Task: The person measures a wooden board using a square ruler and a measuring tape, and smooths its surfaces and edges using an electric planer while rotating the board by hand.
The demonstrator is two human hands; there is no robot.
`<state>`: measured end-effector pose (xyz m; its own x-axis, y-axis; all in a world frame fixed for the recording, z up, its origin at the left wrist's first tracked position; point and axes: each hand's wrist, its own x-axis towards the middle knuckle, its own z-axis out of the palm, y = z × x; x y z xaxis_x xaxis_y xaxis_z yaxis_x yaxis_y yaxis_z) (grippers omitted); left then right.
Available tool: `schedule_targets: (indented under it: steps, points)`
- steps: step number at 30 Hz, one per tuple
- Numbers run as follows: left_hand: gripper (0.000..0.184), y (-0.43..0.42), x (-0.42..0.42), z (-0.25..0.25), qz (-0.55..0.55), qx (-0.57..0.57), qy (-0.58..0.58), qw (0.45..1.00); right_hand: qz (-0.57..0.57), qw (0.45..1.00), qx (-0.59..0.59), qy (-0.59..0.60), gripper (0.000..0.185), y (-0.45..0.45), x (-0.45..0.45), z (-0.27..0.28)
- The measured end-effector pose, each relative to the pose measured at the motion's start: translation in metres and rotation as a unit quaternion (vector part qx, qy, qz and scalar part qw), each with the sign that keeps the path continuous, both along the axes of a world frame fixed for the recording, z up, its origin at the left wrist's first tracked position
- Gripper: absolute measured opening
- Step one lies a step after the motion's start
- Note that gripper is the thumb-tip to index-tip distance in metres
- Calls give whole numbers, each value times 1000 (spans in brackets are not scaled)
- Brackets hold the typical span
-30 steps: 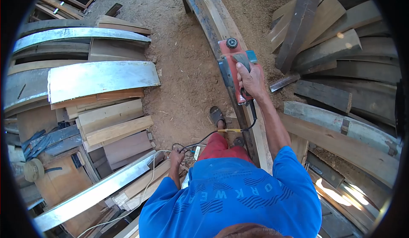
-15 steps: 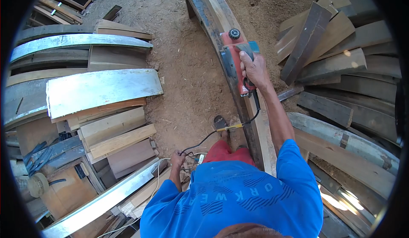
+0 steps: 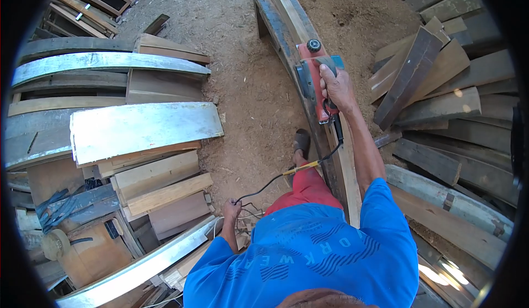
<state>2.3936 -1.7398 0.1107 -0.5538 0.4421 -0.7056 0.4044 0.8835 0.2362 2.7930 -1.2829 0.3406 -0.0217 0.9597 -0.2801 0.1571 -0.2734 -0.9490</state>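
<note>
My right hand (image 3: pixel 338 89) is wrapped round the handle of a red electric planer (image 3: pixel 314 82) with a black knob at its front. The planer rests on a long wooden board (image 3: pixel 288 14), which lies along a narrow bench (image 3: pixel 271 21). A black power cord (image 3: pixel 270 181) leaves the planer's rear, passes a yellow-wrapped stretch (image 3: pixel 301 168) and runs across to my left side. Down at the left, my left hand (image 3: pixel 231 209) has its fingers closed on that cord, holding it off the bench.
Stacked boards and a pale white panel (image 3: pixel 146 129) lie on the left. More planks (image 3: pixel 413 82) are piled on the right. Sawdust covers the ground (image 3: pixel 242 98) between the left stack and the bench. A foot in a sandal (image 3: pixel 301 141) stands beside the bench.
The whole view has shifted, so the stacks and bench sit further right. One leg has stepped forward beside the bench. Both hands keep their holds on the planer and the cord.
</note>
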Motion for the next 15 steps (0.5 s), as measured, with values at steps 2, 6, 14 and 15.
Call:
schedule_targets:
  steps: [2, 6, 14, 15]
  points:
    - [29, 21, -2, 2, -20, 14, 33, 999, -3, 1000, -6, -12, 49, 15, -4, 0]
    - [30, 78, -11, 5, -25, 19, 43, 999, -1, 1000, 4, -9, 48, 58, -17, 4]
    - [28, 183, -24, 25, -22, 18, 30, 999, 7, 1000, -7, 15, 37, 145, -40, 5]
    - [28, 198, -19, 36, -7, 19, 19, 1000, 6, 1000, -5, 14, 37, 152, -43, 7]
